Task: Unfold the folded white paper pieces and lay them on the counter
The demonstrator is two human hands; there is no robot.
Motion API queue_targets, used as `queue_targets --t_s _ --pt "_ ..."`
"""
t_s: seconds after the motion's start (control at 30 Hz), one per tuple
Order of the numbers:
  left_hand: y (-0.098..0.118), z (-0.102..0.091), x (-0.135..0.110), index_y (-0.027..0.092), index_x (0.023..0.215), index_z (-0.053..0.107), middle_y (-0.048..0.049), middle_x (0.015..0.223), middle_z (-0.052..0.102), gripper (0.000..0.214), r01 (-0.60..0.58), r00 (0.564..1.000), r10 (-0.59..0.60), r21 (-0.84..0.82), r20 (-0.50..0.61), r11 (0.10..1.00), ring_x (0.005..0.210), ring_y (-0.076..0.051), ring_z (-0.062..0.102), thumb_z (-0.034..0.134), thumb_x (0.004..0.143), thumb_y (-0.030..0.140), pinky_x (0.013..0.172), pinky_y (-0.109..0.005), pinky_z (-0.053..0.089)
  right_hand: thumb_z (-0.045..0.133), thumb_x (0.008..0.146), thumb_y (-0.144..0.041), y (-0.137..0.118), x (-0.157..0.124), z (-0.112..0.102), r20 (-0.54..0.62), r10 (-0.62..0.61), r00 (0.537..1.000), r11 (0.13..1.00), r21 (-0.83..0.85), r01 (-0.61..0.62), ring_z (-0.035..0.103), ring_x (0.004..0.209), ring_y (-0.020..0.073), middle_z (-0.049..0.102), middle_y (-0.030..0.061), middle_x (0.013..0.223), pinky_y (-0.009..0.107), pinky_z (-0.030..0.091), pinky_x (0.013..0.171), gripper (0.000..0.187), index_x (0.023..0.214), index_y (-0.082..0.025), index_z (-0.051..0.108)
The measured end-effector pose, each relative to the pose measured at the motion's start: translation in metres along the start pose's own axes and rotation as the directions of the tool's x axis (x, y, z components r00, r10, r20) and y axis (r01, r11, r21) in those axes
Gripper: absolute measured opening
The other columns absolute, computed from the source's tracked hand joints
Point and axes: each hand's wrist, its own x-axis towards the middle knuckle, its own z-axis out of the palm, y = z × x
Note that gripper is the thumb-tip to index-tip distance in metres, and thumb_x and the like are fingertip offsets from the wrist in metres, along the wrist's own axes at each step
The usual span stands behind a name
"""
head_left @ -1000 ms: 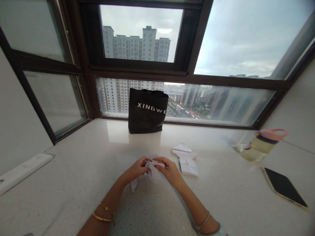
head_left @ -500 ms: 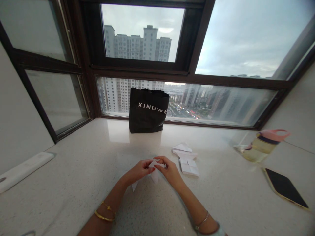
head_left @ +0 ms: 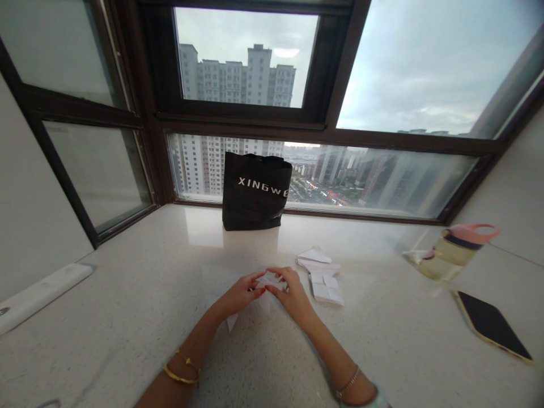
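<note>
Between my two hands is a small folded piece of white paper (head_left: 264, 305), its lower point hanging below the fingers. My left hand (head_left: 244, 293) pinches its left side with thumb and fingers. From the other side my right hand (head_left: 290, 288) grips it, thumb in front and fingers behind. Both thumb tips nearly meet at the paper's middle. Part of the paper is hidden by the fingers. Another white paper point (head_left: 232, 322) shows under my left wrist. Just right of my right hand lie folded white papers (head_left: 326, 288) on the pale speckled counter (head_left: 263, 374).
A black bag (head_left: 257, 195) with white lettering stands by the window. On the right are a bottle with a pink lid (head_left: 457, 252) and a dark-screened phone (head_left: 493, 324). A long white power strip (head_left: 46, 294) lies at the left.
My fingers have shifted slightly around the paper, and my right fingers are raised a little more. The paper's angle has changed. Nothing else has visibly moved.
</note>
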Motion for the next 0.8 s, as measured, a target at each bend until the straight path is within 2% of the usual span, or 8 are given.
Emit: queue_targets --t_s 0.1,0.2,0.27,0.37,0.47,0.57,0.67,0.8 --pt "-0.001 -0.001 0.0 0.012 0.127 0.038 0.0014 0.069 0.056 0.061 -0.002 1.0 0.002 -0.024 0.02 1.0 0.063 -0.011 0.045 0.055 0.072 0.03 0.062 -0.023 0.036 0.06 0.071 -0.032 0.003 0.001 -0.001 0.023 -0.047 0.999 0.999 -0.013 0.047 0.052 0.084 0.0192 0.059 0.0055 0.087 0.033 0.04 0.076 0.024 0.093 -0.023 0.064" --pt "-0.002 -0.001 0.001 0.01 0.127 0.037 0.005 0.06 0.047 0.062 0.004 1.0 -0.004 0.001 -0.002 1.0 0.057 -0.009 0.04 0.055 0.072 0.029 0.059 -0.022 0.034 0.057 0.073 -0.036 0.003 0.001 -0.001 0.089 -0.014 0.996 1.0 -0.016 0.016 0.052 0.072 0.0171 0.059 0.004 0.074 0.029 0.04 0.066 0.018 0.079 -0.022 0.067" --pt "-0.002 -0.001 0.001 0.01 0.128 0.035 0.0061 0.058 0.044 0.064 0.014 1.0 -0.014 0.002 -0.006 1.0 0.056 -0.009 0.039 0.055 0.072 0.032 0.057 -0.021 0.033 0.058 0.072 -0.038 0.003 0.001 0.0 0.07 0.007 0.998 1.0 -0.023 -0.005 0.051 0.067 0.0159 0.058 0.003 0.067 0.027 0.039 0.061 0.019 0.072 -0.022 0.068" --pt "0.0 -0.003 0.002 0.011 0.127 0.036 0.0042 0.063 0.048 0.067 0.025 0.999 -0.025 -0.006 -0.02 1.0 0.06 -0.01 0.043 0.057 0.07 0.041 0.06 -0.023 0.035 0.059 0.07 -0.042 0.001 0.001 0.0 0.006 0.027 1.0 0.999 0.036 -0.028 0.05 0.062 0.0144 0.057 0.002 0.063 0.025 0.038 0.057 0.023 0.069 -0.022 0.069" --pt "0.005 -0.002 0.001 0.013 0.112 0.051 -0.0007 0.073 0.055 0.055 0.014 0.998 -0.012 0.026 -0.061 1.0 0.07 -0.013 0.048 0.052 0.072 0.051 0.068 -0.026 0.037 0.06 0.067 -0.047 0.001 0.001 0.0 -0.007 0.125 0.992 0.977 0.174 -0.122 0.049 0.056 0.0131 0.058 0.0012 0.059 0.025 0.038 0.053 0.029 0.067 -0.019 0.069" --pt "0.011 0.005 -0.001 0.014 0.093 0.058 -0.0036 0.078 0.058 0.05 -0.022 0.999 0.024 -0.06 0.022 0.998 0.073 -0.014 0.051 0.041 0.075 0.057 0.071 -0.027 0.038 0.062 0.063 -0.051 0.002 0.001 0.001 0.052 0.219 0.974 0.909 0.352 -0.223 0.051 0.054 0.013 0.061 0.0015 0.059 0.025 0.039 0.053 0.035 0.068 -0.017 0.068" --pt "0.012 0.015 -0.002 0.013 0.091 0.053 -0.0021 0.067 0.057 0.053 0.006 0.995 0.015 -0.207 0.099 0.978 0.06 -0.012 0.053 0.035 0.076 0.06 0.061 -0.025 0.039 0.065 0.06 -0.05 0.004 0.001 0.004 0.084 0.23 0.969 0.852 0.464 -0.243 0.053 0.057 0.0136 0.063 0.0019 0.062 0.025 0.041 0.055 0.035 0.069 -0.016 0.067" --pt "0.009 0.023 -0.002 0.014 0.073 0.049 0.0055 0.048 0.044 0.048 0.013 1.0 -0.011 -0.162 0.009 0.987 0.04 -0.006 0.035 0.034 0.077 0.06 0.046 -0.02 0.029 0.066 0.058 -0.05 0.007 0.0 0.006 0.069 0.258 0.964 0.845 0.467 -0.26 0.052 0.057 0.0126 0.062 0.0011 0.06 0.024 0.04 0.054 0.034 0.066 -0.016 0.066"
